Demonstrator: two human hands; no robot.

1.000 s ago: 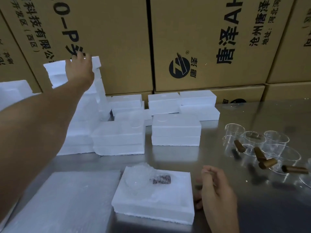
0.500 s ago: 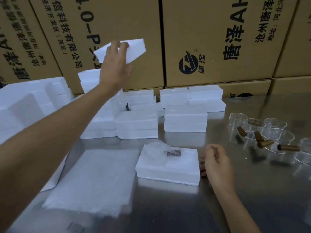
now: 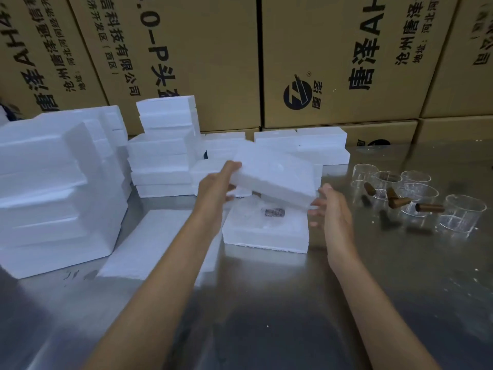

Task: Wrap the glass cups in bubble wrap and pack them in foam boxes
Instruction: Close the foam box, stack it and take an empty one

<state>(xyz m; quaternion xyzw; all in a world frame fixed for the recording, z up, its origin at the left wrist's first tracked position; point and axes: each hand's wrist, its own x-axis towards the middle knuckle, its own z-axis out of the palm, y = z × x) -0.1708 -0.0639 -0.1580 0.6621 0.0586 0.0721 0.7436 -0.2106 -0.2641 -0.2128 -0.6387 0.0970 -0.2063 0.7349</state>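
From your head camera, your left hand point(image 3: 216, 182) grips the edge of a white foam lid point(image 3: 274, 173), tilted in the air just above the open foam box point(image 3: 266, 231). Your right hand point(image 3: 333, 209) is open, with its fingers spread at the lid's low corner. A glass cup wrapped in bubble wrap point(image 3: 256, 212) sits in the box.

If the lid comes down crooked, it could squash the cup or chip, because foam is soft and crumbly. The bare glass cups point(image 3: 416, 193) on the shiny metal table point(image 3: 293, 316) are clear, round and smooth. A bump could send them rolling.
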